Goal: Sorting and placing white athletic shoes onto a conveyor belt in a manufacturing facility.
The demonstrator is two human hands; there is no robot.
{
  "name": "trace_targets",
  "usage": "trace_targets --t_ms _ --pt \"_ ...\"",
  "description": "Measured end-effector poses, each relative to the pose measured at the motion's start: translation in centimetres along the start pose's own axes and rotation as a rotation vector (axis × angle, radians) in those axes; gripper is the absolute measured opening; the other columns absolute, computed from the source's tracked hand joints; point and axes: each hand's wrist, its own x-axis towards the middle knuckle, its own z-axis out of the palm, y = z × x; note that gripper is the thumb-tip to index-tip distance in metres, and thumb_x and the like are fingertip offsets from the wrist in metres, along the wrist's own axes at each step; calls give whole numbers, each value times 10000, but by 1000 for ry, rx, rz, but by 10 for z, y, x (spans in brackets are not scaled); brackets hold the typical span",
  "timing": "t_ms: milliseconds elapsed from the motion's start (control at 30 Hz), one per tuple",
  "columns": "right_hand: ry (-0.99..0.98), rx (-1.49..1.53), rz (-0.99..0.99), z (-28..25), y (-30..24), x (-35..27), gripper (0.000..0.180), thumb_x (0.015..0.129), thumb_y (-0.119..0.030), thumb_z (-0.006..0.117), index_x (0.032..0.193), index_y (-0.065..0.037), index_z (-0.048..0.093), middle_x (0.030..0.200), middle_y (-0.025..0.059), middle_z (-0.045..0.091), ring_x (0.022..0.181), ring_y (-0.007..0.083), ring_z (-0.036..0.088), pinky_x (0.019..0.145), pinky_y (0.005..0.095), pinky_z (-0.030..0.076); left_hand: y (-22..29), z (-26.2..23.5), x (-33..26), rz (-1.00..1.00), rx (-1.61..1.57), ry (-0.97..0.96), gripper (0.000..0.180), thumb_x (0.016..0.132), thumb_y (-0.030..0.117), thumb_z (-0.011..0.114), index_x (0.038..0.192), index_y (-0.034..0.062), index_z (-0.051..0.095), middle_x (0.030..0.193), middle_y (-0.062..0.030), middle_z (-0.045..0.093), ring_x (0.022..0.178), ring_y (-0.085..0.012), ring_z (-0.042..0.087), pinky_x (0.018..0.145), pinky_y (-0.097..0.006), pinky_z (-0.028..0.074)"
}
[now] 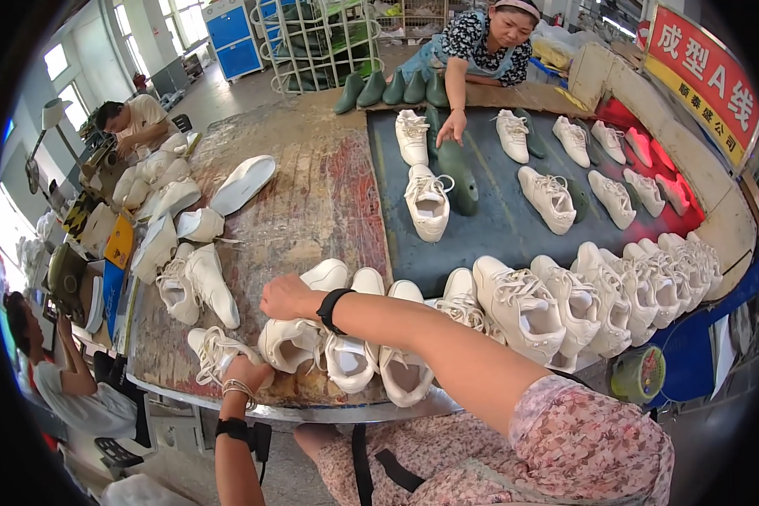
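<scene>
My left hand (246,372) grips the heel end of a white lace-up sneaker (213,349) near the table's front edge. My right arm reaches across to the left, and my right hand (287,298) is closed over the toe end of another white sneaker (280,344); its fingertips are partly hidden. Right beside that shoe stand more white sneakers, heels toward me, one (349,364) under my right wrist and another (406,371) farther right. Left of my hands lies a pair of white sneakers (212,282) on the worn table (270,211).
A dark conveyor belt (481,228) carries white sneakers and green shoe lasts toward a red-lit opening (645,152). Across it, a co-worker's hand (453,126) touches a green last (460,181). Sneakers line the near edge to the right. A loose shoe piece (244,184) and more shoes lie left.
</scene>
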Motion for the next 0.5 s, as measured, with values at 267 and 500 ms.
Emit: trace_targets --t_ms 267,500 --pt "-16 -4 -6 -5 2 1 318 771 -259 468 817 -9 660 822 206 651 793 367 627 726 437 483 -14 15 21 39 -56 -23 561 621 395 614 934 -69 642 947 -261 631 921 -383 609 805 -416 476" --pt "-75 7 -12 1 -5 2 325 739 -284 458 733 -32 663 797 209 635 761 406 603 696 483 475 -16 10 5 -18 -35 -24 693 589 542 665 977 -32 643 999 -229 631 931 -346 609 816 -382 470"
